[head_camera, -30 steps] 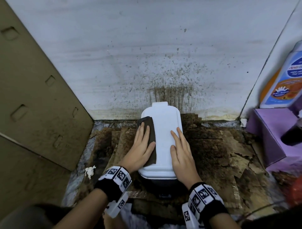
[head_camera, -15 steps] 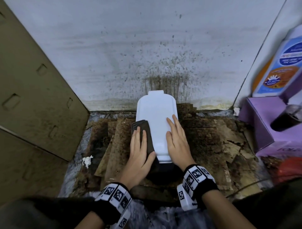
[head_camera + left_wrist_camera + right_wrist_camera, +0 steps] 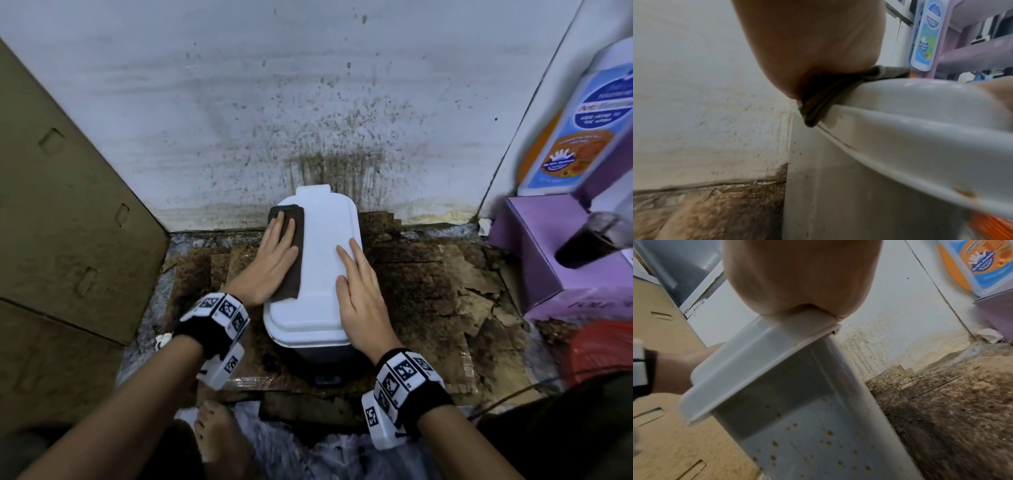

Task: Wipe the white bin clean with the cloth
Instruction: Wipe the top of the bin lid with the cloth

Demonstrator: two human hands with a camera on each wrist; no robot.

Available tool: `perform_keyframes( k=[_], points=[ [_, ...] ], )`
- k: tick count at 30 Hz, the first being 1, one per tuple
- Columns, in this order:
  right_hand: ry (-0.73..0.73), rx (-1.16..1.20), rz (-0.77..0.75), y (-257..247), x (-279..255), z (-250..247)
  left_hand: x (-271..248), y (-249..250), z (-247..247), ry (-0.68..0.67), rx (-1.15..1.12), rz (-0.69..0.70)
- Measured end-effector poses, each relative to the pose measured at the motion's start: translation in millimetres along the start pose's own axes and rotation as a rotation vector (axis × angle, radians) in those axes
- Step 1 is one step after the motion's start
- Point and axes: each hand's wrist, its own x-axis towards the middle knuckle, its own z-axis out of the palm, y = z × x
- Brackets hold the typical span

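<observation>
A small white bin with a shut lid stands on stained cardboard against the wall. A dark folded cloth lies along the left part of the lid, and my left hand presses it flat with straight fingers reaching to the far left corner. My right hand rests flat on the right side of the lid. In the left wrist view the cloth is squeezed between my palm and the lid edge. The right wrist view shows yellow specks on the bin side.
A cardboard box stands at the left. The white wall behind is spattered brown. At the right are a purple box, a detergent bottle and something red. My bare foot is below the bin.
My left hand slid the cloth back along the lid's left side, from the near end to the far corner. My right hand stayed flat on the lid.
</observation>
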Motion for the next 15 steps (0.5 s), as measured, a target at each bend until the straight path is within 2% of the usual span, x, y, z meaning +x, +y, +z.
perform_keyframes(
  k=[7, 15],
  points=[
    [0.007, 0.018, 0.001, 0.3, -0.8, 1.2, 5.0, 0.3, 0.6, 0.022, 0.037, -0.015],
    [0.015, -0.010, -0.011, 0.9, -4.1, 0.7, -42.4, 3.3, 30.7, 0.118, 0.011, 0.011]
  ],
)
